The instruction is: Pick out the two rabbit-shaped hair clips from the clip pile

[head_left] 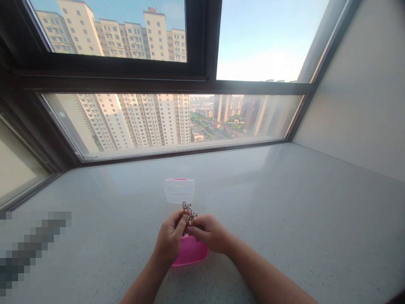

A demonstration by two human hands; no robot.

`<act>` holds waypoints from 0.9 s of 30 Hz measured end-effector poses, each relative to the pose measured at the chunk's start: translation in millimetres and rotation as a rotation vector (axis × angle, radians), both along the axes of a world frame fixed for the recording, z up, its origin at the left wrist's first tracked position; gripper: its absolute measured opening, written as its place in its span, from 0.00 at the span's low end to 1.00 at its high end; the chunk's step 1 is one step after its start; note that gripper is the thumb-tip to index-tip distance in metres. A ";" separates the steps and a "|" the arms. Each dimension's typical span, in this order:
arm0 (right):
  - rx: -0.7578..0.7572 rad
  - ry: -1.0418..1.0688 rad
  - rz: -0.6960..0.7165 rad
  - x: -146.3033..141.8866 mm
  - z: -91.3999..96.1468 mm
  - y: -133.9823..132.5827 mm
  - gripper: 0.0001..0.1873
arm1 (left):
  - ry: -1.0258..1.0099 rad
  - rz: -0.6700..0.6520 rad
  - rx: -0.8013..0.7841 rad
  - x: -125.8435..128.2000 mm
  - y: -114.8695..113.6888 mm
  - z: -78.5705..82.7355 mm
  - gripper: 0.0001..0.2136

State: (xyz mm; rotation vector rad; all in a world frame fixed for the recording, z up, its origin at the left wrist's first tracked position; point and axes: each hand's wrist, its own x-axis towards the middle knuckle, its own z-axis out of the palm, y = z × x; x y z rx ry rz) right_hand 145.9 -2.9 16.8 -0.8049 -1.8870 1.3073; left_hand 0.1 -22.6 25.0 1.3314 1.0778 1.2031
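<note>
Above the sill, my left hand [172, 234] and my right hand [210, 232] meet with their fingers closed. Between them they pinch a small cluster of brown looped pieces [190, 213], with thin loops sticking up like rabbit ears. What the pieces are made of, and where one ends and another begins, I cannot make out. Just below the hands lies a bright pink plastic lid or shallow tray [191, 252], partly hidden by my left hand and the fingers. Beyond the hands stands a clear plastic box [179, 192] with a pink mark near its top.
A broad speckled pale sill [300, 219] spreads around the hands. Dark window frames [158, 86] rise behind it, with tall buildings outside. A white wall [360, 105] bounds the right side. At the lower left, a pixelated patch [28, 253] hides part of the scene.
</note>
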 end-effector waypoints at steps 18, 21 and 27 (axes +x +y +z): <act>-0.175 0.225 -0.164 -4.9 -16.5 21.4 0.18 | -0.020 0.080 -0.031 -32.1 23.5 -0.9 0.14; -0.142 0.217 -0.186 -4.1 -18.1 23.5 0.17 | 0.013 0.110 0.045 -34.6 26.8 -4.2 0.13; -0.118 0.185 -0.185 -10.2 -24.6 25.0 0.17 | -0.001 0.147 0.117 -23.0 27.7 -8.2 0.12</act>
